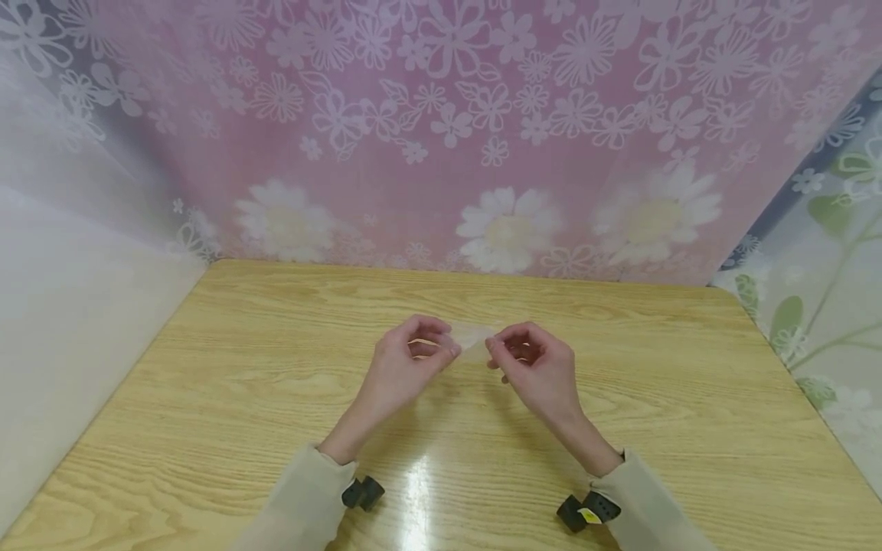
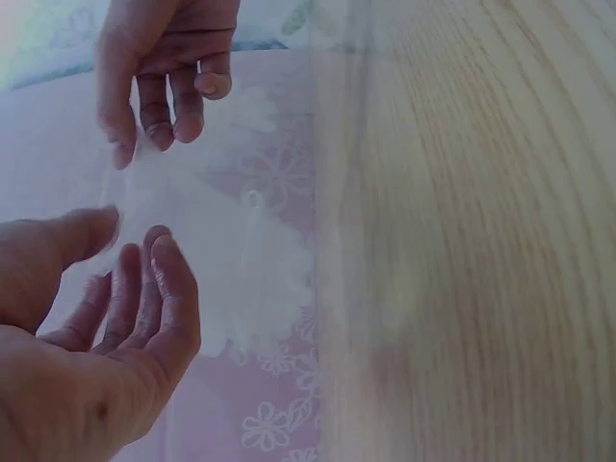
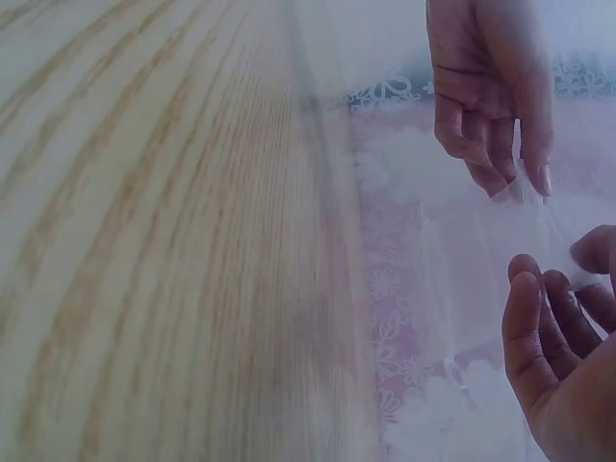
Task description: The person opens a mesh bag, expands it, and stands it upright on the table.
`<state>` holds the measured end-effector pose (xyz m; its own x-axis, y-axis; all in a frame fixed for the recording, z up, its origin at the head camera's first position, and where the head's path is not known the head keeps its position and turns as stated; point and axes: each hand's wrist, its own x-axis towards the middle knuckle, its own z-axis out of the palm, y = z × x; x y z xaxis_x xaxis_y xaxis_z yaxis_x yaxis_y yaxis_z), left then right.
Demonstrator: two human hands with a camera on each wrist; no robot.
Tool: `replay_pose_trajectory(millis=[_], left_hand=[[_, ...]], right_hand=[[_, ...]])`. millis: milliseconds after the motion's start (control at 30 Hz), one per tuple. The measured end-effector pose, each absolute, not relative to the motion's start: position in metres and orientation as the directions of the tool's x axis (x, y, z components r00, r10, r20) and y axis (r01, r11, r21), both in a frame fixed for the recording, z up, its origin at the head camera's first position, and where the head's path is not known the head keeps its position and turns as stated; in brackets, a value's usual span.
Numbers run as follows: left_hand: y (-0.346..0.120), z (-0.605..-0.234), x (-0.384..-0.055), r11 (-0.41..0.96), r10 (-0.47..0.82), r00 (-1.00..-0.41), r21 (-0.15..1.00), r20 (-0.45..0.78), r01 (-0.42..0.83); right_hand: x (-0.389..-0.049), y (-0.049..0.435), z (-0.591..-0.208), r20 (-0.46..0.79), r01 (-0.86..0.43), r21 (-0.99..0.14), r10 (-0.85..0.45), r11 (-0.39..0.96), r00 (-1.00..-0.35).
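Observation:
A piece of thin, clear plastic film (image 1: 472,334) is stretched between the two hands over the wooden table (image 1: 289,398). My left hand (image 1: 406,358) pinches its left end between thumb and fingertips. At the other end, my right hand (image 1: 540,369) pinches it between thumb and index finger, the other fingers loosely bent. In the right wrist view the film (image 3: 472,279) is see-through, with faint creases and a straight edge, and hangs in front of the flowered curtain. The left wrist view shows the left hand (image 2: 106,337) close to the film, whose outline is hard to make out there.
A pink curtain (image 1: 386,168) with white flowers hangs along the table's far edge. Pale cloth (image 1: 83,252) borders the left side, and leaf-patterned cloth (image 1: 834,306) the right. Dark devices (image 1: 363,493) sit at both sleeve cuffs.

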<state>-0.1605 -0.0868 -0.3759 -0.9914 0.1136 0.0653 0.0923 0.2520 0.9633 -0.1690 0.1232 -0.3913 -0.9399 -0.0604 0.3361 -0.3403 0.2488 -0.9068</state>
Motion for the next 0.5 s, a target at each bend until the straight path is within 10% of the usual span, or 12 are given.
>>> replay_pose_trajectory(millis=[500], left_hand=[[-0.0811,-0.3829,-0.1642,0.185,0.152,-0.956,0.942,0.252,0.278]], right_hand=[[-0.1689,0.1280,-0.3950,0.412,-0.411,-0.857,-0.067,0.310,-0.909]])
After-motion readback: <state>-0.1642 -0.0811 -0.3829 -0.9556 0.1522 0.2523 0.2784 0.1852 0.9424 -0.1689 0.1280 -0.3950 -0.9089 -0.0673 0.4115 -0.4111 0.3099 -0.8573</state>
